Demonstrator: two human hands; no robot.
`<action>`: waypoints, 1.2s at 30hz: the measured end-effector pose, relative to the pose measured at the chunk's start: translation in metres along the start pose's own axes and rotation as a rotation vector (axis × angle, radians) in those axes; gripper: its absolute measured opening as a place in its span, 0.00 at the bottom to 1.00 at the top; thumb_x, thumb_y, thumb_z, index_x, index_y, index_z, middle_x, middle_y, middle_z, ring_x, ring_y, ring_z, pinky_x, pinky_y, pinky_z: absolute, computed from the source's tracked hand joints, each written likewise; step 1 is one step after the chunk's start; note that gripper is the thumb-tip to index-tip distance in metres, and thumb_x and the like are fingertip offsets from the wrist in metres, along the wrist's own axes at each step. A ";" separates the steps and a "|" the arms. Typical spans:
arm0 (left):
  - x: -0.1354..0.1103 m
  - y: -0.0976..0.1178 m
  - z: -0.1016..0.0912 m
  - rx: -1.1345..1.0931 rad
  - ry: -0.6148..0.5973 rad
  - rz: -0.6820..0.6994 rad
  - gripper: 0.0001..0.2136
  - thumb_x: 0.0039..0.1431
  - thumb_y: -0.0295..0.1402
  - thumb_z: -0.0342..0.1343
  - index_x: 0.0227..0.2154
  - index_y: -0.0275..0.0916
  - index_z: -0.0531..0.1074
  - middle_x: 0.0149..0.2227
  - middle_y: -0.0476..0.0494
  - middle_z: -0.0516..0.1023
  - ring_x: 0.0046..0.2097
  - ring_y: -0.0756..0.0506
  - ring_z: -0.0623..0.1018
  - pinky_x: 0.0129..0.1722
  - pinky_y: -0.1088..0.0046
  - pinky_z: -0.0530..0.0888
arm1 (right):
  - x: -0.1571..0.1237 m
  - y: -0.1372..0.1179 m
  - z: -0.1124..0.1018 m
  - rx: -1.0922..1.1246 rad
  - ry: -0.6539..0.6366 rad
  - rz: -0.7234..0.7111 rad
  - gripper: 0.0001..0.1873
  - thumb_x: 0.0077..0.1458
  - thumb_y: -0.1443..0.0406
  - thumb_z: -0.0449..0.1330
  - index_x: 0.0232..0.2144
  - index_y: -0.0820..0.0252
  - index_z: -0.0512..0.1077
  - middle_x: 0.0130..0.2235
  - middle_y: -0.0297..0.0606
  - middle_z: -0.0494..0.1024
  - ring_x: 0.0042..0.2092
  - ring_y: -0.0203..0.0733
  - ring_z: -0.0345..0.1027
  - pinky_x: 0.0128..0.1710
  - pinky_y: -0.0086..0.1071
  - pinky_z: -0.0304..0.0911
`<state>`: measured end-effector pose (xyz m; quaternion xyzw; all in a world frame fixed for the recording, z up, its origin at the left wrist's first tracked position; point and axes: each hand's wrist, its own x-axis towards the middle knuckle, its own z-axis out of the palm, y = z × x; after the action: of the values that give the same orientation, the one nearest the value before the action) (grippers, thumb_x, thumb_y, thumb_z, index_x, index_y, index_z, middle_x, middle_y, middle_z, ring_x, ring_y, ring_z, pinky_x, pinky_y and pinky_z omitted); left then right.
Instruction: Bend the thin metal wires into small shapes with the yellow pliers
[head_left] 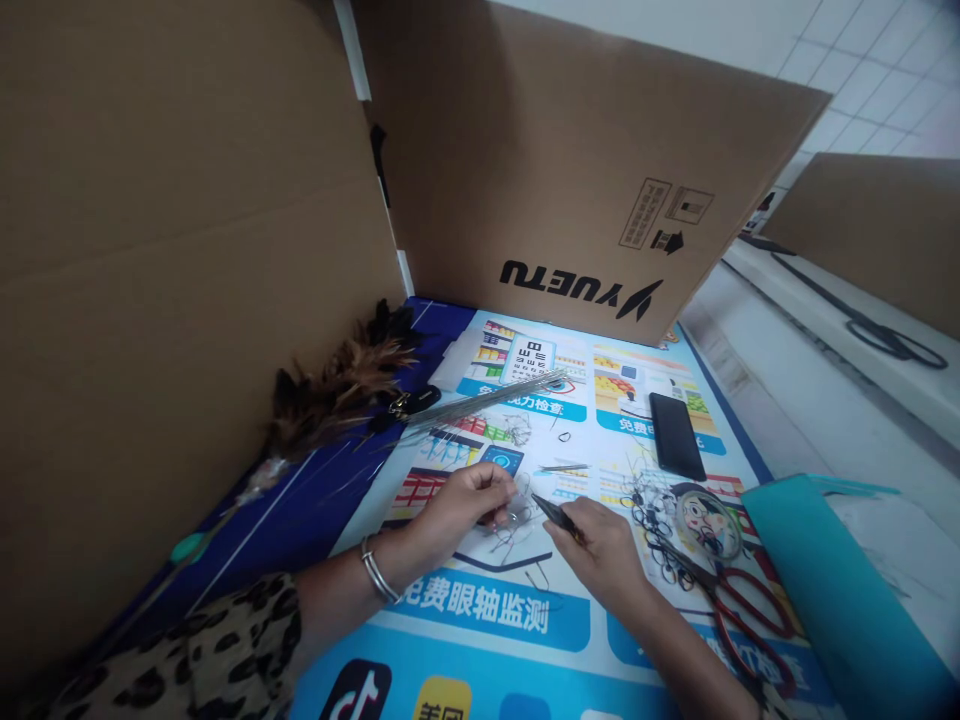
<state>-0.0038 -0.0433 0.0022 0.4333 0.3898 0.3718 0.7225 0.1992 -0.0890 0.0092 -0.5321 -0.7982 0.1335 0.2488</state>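
Observation:
My left hand (pixel 484 497) is closed in a pinch on a piece of thin wire (pixel 528 492), whose shape is hard to make out. Facing it, my right hand (pixel 600 550) grips black-tipped pliers (pixel 553 512), their point close to the left fingertips. Whether the jaws touch the wire I cannot tell. Beneath the left hand lie loose wire pieces (pixel 510 530) on the printed table cover. A bundle of straight wires (pixel 487 400) rests beyond, and a few short straight wires (pixel 566 467) lie just ahead of the hands.
Right of my hands are many small dark wire loops (pixel 652 510), a roll of tape (pixel 709 525) and red-handled scissors (pixel 750 610). A black phone (pixel 676 436) lies farther back. Cardboard panels (pixel 570 150) enclose the left and back; a feather duster (pixel 337 390) lies left, a teal box (pixel 832 590) right.

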 end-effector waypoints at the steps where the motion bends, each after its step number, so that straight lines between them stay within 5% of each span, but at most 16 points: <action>1: 0.000 0.000 0.000 -0.005 -0.003 -0.004 0.10 0.51 0.36 0.57 0.26 0.34 0.66 0.20 0.51 0.67 0.22 0.53 0.69 0.21 0.79 0.63 | 0.000 0.000 0.000 -0.006 -0.005 -0.002 0.11 0.56 0.59 0.51 0.27 0.60 0.65 0.25 0.34 0.67 0.28 0.35 0.60 0.28 0.27 0.51; 12: -0.002 0.007 0.000 -0.009 -0.064 0.000 0.09 0.52 0.35 0.57 0.26 0.34 0.66 0.20 0.52 0.65 0.21 0.53 0.68 0.21 0.78 0.63 | -0.002 0.003 0.004 -0.021 -0.044 -0.005 0.10 0.56 0.59 0.52 0.33 0.59 0.69 0.28 0.37 0.70 0.32 0.37 0.63 0.31 0.28 0.55; 29: 0.001 -0.003 -0.002 0.095 -0.072 0.039 0.08 0.51 0.33 0.56 0.27 0.34 0.65 0.24 0.49 0.71 0.19 0.56 0.65 0.20 0.80 0.61 | 0.002 -0.001 0.000 0.057 -0.046 0.084 0.14 0.56 0.58 0.51 0.22 0.59 0.62 0.22 0.31 0.64 0.25 0.32 0.58 0.24 0.26 0.49; 36: 0.001 -0.001 -0.003 0.071 -0.074 0.046 0.07 0.51 0.33 0.56 0.27 0.35 0.65 0.22 0.51 0.70 0.20 0.55 0.66 0.19 0.80 0.62 | 0.001 0.007 0.002 -0.006 -0.030 0.012 0.10 0.55 0.59 0.52 0.28 0.59 0.67 0.24 0.34 0.68 0.28 0.35 0.61 0.28 0.27 0.54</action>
<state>-0.0057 -0.0418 0.0002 0.4810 0.3660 0.3579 0.7118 0.2035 -0.0856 0.0044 -0.5355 -0.7991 0.1404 0.2344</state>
